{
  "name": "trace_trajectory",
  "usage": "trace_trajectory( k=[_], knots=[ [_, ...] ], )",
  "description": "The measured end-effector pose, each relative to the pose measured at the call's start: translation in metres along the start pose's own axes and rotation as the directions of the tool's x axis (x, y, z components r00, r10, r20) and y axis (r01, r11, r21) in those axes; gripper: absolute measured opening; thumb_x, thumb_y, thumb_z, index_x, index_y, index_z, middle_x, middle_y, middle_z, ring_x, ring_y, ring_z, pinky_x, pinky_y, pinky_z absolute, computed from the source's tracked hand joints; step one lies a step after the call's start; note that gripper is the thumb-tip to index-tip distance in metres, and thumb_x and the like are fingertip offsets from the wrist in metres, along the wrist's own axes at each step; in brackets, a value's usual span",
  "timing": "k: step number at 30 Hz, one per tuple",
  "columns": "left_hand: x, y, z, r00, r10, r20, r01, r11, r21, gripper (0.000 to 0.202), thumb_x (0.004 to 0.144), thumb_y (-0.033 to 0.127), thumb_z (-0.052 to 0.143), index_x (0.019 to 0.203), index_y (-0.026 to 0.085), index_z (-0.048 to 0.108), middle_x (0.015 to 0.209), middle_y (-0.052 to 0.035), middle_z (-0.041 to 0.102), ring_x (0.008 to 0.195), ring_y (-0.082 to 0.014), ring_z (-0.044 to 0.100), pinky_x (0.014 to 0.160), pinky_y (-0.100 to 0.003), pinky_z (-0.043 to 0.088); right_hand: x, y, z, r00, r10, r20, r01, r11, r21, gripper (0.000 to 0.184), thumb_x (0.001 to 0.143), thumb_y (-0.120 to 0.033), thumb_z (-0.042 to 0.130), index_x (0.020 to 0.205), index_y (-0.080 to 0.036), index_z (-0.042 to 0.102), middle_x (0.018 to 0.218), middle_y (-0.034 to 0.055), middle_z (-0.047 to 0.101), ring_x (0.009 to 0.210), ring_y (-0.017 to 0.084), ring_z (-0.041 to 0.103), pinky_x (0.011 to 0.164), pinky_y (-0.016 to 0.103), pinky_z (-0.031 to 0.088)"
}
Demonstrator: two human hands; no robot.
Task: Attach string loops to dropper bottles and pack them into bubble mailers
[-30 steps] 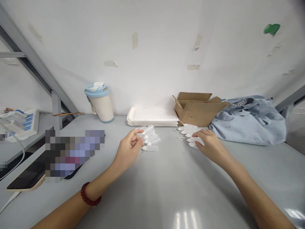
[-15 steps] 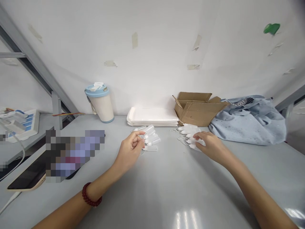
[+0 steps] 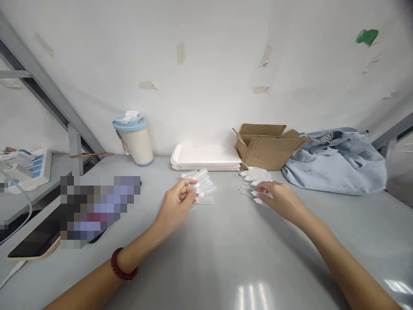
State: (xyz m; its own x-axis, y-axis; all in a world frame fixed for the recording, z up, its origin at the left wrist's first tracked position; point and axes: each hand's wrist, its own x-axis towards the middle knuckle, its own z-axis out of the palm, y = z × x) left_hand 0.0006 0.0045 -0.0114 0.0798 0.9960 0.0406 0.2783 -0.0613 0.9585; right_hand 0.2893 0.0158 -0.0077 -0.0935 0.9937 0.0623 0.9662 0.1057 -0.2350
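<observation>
My left hand [image 3: 177,204] is curled at the near left of a small heap of transparent plastic bottles [image 3: 205,186] with thin loops of cord. Its fingertips touch the heap, and I cannot tell whether they pinch anything. My right hand [image 3: 280,198] rests with parted fingers on a pile of white pointed plastic pieces [image 3: 256,176], which have thin strings attached. A gap of grey tabletop separates the two piles.
A white tumbler with a blue lid [image 3: 133,140], a stack of white trays [image 3: 205,157], an open cardboard box [image 3: 267,148] and a crumpled pale blue cloth [image 3: 335,163] line the wall. A phone [image 3: 34,245] and a pixelated patch [image 3: 100,211] lie at left.
My right hand has slid slightly left and toward me over the white pieces. My left hand has barely moved, and the whole view has shifted a little.
</observation>
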Motion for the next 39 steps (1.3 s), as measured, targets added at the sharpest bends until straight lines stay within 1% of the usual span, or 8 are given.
trace_trajectory(
  k=[5, 14, 22, 27, 29, 32, 34, 39],
  knots=[
    [0.000, -0.001, 0.001, 1.000, 0.000, 0.005, 0.000, 1.000, 0.018, 0.022, 0.084, 0.032, 0.052, 0.101, 0.020, 0.057, 0.063, 0.0041, 0.053, 0.052, -0.0095, 0.043, 0.050, -0.021, 0.035, 0.000, -0.001, 0.000, 1.000, 0.008, 0.011, -0.008, 1.000, 0.023, 0.015, 0.079, -0.026, 0.050, 0.086, -0.021, 0.062, 0.091, 0.0069, 0.069, 0.078, 0.021, 0.065, 0.057, 0.027, 0.045],
    [-0.002, 0.000, 0.003, 1.000, 0.002, 0.022, -0.002, 1.000, 0.016, 0.025, 0.083, 0.033, 0.051, 0.102, 0.018, 0.057, 0.063, 0.0033, 0.052, 0.050, -0.0100, 0.043, 0.048, -0.022, 0.035, 0.000, 0.001, 0.001, 0.999, -0.049, -0.001, 0.049, 0.997, 0.062, 0.016, 0.080, -0.026, 0.050, 0.087, -0.021, 0.063, 0.090, 0.0068, 0.070, 0.079, 0.022, 0.065, 0.061, 0.029, 0.046],
    [-0.003, -0.001, 0.002, 1.000, -0.010, 0.027, 0.009, 1.000, 0.025, 0.026, 0.084, 0.035, 0.051, 0.103, 0.018, 0.057, 0.064, 0.0036, 0.052, 0.051, -0.0098, 0.044, 0.049, -0.022, 0.035, 0.001, 0.001, 0.004, 0.993, -0.104, -0.052, 0.108, 0.991, 0.083, 0.011, 0.080, -0.028, 0.049, 0.078, -0.021, 0.058, 0.084, 0.0058, 0.067, 0.075, 0.021, 0.063, 0.062, 0.030, 0.046],
    [-0.003, -0.001, 0.003, 0.999, 0.000, 0.040, -0.001, 1.000, 0.025, 0.024, 0.085, 0.034, 0.050, 0.103, 0.019, 0.056, 0.064, 0.0038, 0.051, 0.051, -0.0097, 0.041, 0.048, -0.022, 0.034, 0.002, 0.003, 0.008, 0.984, -0.133, -0.119, 0.145, 0.984, 0.102, 0.014, 0.083, -0.028, 0.048, 0.089, -0.020, 0.058, 0.092, 0.0071, 0.066, 0.084, 0.022, 0.062, 0.070, 0.032, 0.048],
    [-0.003, -0.001, 0.003, 0.999, -0.001, 0.042, 0.000, 1.000, 0.028, 0.024, 0.085, 0.034, 0.050, 0.102, 0.019, 0.056, 0.064, 0.0037, 0.050, 0.051, -0.0097, 0.041, 0.048, -0.022, 0.034, 0.001, 0.001, 0.008, 0.965, -0.174, -0.198, 0.201, 0.972, 0.123, 0.014, 0.084, -0.028, 0.048, 0.091, -0.020, 0.057, 0.092, 0.0072, 0.066, 0.085, 0.021, 0.063, 0.072, 0.033, 0.048],
    [-0.005, 0.000, 0.004, 0.998, -0.009, 0.057, 0.006, 0.999, 0.049, 0.022, 0.084, 0.034, 0.050, 0.097, 0.018, 0.058, 0.065, 0.0029, 0.051, 0.051, -0.0100, 0.042, 0.049, -0.022, 0.034, -0.004, -0.009, 0.007, 0.908, -0.271, -0.320, 0.330, 0.932, 0.147, 0.011, 0.086, -0.026, 0.048, 0.091, -0.021, 0.056, 0.088, 0.0062, 0.065, 0.081, 0.020, 0.063, 0.069, 0.031, 0.049],
    [-0.007, 0.001, 0.005, 0.997, -0.004, 0.078, -0.002, 0.998, 0.068, 0.021, 0.083, 0.034, 0.050, 0.093, 0.018, 0.060, 0.065, 0.0021, 0.052, 0.052, -0.0104, 0.043, 0.050, -0.022, 0.035, -0.009, -0.019, 0.007, 0.870, -0.336, -0.361, 0.413, 0.896, 0.162, 0.008, 0.087, -0.023, 0.048, 0.092, -0.021, 0.054, 0.089, 0.0061, 0.064, 0.080, 0.018, 0.062, 0.067, 0.030, 0.049],
    [-0.013, 0.005, 0.009, 0.978, 0.027, 0.208, -0.044, 0.996, 0.075, 0.023, 0.085, 0.035, 0.049, 0.095, 0.019, 0.062, 0.066, 0.0018, 0.053, 0.053, -0.0108, 0.045, 0.051, -0.022, 0.036, -0.022, -0.043, 0.013, 0.816, -0.482, -0.318, 0.556, 0.806, 0.205, 0.015, 0.089, -0.016, 0.045, 0.101, -0.021, 0.052, 0.093, 0.0077, 0.061, 0.081, 0.018, 0.062, 0.068, 0.030, 0.050]
  ],
)
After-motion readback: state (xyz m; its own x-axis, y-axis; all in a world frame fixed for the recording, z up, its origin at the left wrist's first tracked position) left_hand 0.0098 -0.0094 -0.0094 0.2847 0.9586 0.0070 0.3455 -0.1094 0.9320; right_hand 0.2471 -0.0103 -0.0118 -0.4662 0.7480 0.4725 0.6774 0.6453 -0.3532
